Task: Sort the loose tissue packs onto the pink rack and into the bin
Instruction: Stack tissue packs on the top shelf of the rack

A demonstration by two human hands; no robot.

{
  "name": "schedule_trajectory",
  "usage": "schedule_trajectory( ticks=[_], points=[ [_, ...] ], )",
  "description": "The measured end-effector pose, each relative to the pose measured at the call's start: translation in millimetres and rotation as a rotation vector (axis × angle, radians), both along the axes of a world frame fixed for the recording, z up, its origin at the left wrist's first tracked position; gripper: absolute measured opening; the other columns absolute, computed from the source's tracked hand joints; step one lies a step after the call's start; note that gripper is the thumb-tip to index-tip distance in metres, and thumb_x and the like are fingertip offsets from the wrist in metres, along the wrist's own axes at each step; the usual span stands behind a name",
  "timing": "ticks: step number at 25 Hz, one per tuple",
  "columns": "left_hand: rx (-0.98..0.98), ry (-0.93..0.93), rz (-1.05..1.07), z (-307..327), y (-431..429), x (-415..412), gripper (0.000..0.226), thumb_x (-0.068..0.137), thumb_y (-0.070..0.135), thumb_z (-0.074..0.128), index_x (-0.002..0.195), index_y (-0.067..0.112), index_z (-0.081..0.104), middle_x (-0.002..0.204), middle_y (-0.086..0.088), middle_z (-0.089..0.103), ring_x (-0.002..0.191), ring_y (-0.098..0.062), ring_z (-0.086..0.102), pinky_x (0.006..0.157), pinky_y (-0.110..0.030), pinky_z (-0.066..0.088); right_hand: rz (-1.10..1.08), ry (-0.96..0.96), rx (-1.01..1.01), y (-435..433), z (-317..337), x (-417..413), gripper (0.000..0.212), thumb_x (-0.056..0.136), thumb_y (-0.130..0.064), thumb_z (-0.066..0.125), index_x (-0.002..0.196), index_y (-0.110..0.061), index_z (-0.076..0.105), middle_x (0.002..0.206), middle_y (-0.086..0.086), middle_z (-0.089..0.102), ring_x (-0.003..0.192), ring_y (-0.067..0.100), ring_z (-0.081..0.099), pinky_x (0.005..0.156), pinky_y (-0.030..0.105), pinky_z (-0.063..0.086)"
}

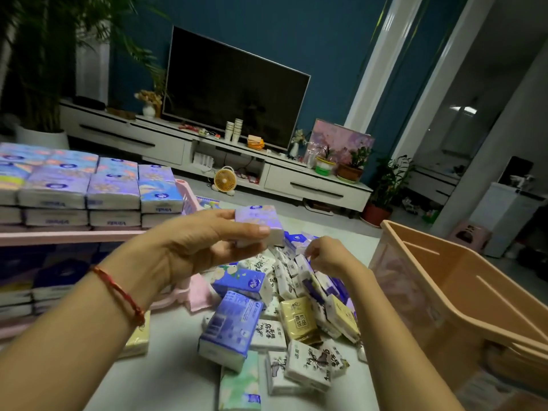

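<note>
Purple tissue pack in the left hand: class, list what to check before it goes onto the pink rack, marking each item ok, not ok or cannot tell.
1. Grip on purple pack: ok, left hand pinches it between thumb and fingers.
2. Wrapper matches top packs on the rack: ok, similar purple-blue prints.
3. Free slot on pink rack: cannot tell, visible top rows look full.
4. Way clear of right hand: ok, it is down at the loose pile.
5. Hold of right hand on a pack: cannot tell.

The rack [74, 236] stands left of the held pack [258, 223], the loose pile [298, 320] beneath it, the bin [444, 271] right.
</note>
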State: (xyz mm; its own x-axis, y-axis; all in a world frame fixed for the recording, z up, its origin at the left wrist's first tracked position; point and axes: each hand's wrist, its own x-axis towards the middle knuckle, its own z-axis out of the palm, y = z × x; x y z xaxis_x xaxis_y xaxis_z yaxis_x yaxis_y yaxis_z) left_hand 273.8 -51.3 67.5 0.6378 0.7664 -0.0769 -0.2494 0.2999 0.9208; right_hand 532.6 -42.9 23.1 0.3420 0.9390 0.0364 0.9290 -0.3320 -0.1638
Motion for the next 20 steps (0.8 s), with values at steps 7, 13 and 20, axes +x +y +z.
schedule_trajectory(
  ticks=[7,13,20],
  points=[
    [0.097,0.152,0.085,-3,11,-32,0.076,0.024,0.017,0.091,0.094,0.008,0.064,0.077,-0.007,0.073,0.055,-0.011,0.067,0.045,-0.019,0.052,-0.006,0.004,-0.231,-9,-33,-3,0.036,0.095,-0.014,0.045,0.132,-0.013,0.047,0.136,0.011,0.048,0.121,0.026,0.047,0.098,0.033,0.040],
    [0.106,0.183,0.151,0,14,-31,0.060,0.042,0.010,0.075,0.098,0.012,0.055,0.091,-0.010,0.070,0.070,-0.016,0.063,0.049,-0.017,0.051,-0.069,-0.034,-0.141,-1,-36,0,0.037,0.086,-0.006,0.053,0.123,-0.012,0.052,0.128,0.009,0.052,0.115,0.025,0.050,0.089,0.030,0.043],
    [0.108,0.091,0.284,27,15,-61,0.040,0.046,0.018,0.072,0.085,0.011,0.063,0.075,-0.003,0.065,0.066,-0.011,0.055,0.058,-0.017,0.047,-0.202,0.085,0.333,9,16,-32,0.034,0.086,-0.004,0.052,0.120,-0.005,0.051,0.117,0.016,0.057,0.096,0.028,0.055,0.073,0.027,0.038]
  ],
)
